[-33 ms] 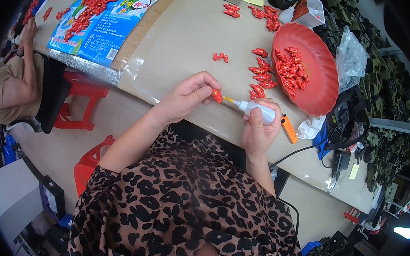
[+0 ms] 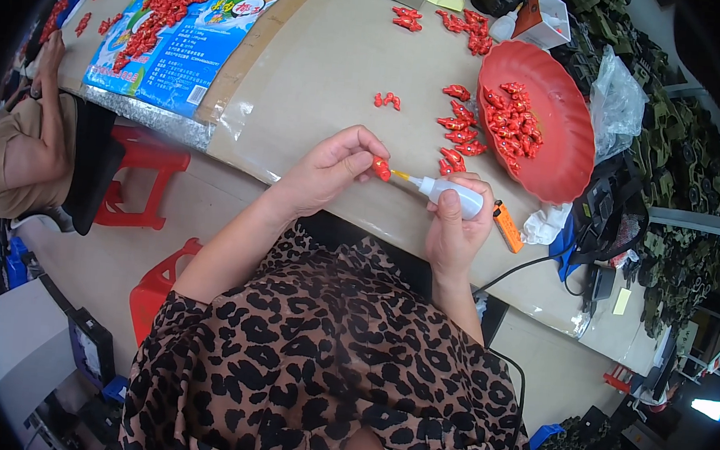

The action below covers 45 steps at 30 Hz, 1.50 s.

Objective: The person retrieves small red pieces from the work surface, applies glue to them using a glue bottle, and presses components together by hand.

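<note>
left hand (image 2: 326, 172) pinching red part (image 2: 381, 169) | right hand (image 2: 455, 224) squeezing glue bottle (image 2: 453, 198) | part likely light, rigid; pinch by sides

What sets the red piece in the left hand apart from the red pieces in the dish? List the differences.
The red piece is single and pinched in the left hand; the red pieces in the dish lie loose in a heap.
The held piece meets the nozzle of the small white bottle in the right hand; the dish pieces touch only each other and the red dish.
Both look the same red and similar in size.
</note>
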Each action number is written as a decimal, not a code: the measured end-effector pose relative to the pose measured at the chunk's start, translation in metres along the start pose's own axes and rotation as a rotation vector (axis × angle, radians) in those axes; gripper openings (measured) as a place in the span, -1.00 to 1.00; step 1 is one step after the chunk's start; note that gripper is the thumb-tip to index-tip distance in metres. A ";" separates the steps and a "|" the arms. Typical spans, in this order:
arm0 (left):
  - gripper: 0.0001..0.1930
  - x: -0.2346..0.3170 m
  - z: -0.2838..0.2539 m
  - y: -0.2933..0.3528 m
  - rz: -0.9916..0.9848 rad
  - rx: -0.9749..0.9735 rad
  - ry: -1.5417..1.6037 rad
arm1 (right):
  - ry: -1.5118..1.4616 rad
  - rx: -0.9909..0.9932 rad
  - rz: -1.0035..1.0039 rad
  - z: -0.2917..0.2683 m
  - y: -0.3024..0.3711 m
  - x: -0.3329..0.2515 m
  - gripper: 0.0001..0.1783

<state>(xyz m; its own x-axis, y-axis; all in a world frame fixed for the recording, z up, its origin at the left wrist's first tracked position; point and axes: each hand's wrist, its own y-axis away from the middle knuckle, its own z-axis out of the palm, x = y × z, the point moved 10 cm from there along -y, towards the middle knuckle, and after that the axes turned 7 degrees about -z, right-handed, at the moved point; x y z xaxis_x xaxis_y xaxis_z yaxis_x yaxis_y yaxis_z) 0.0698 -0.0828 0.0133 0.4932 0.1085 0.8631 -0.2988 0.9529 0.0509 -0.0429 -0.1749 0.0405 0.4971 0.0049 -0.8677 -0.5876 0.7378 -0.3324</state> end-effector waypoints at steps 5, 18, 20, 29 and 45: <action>-0.87 -0.002 -0.002 0.000 -0.018 0.018 0.007 | 0.028 -0.019 -0.005 0.003 0.000 -0.003 -0.77; -0.79 0.007 -0.006 0.002 0.047 0.077 0.074 | -0.046 0.122 0.075 -0.006 0.003 0.007 -0.78; -0.78 0.007 -0.005 0.002 0.052 0.078 0.062 | -0.001 0.104 0.055 -0.005 0.002 0.006 -0.78; -0.79 0.009 -0.005 0.002 0.054 0.080 0.067 | -0.025 0.106 0.100 -0.008 0.006 0.011 -0.75; -0.77 0.009 -0.005 0.002 0.062 0.078 0.070 | -0.016 0.124 0.087 -0.009 0.007 0.011 -0.76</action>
<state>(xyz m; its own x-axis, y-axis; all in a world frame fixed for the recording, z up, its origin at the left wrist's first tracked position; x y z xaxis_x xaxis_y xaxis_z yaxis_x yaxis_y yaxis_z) 0.0779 -0.0788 0.0185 0.5270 0.1886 0.8287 -0.3916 0.9193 0.0397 -0.0466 -0.1758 0.0254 0.4585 0.0829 -0.8848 -0.5459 0.8119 -0.2069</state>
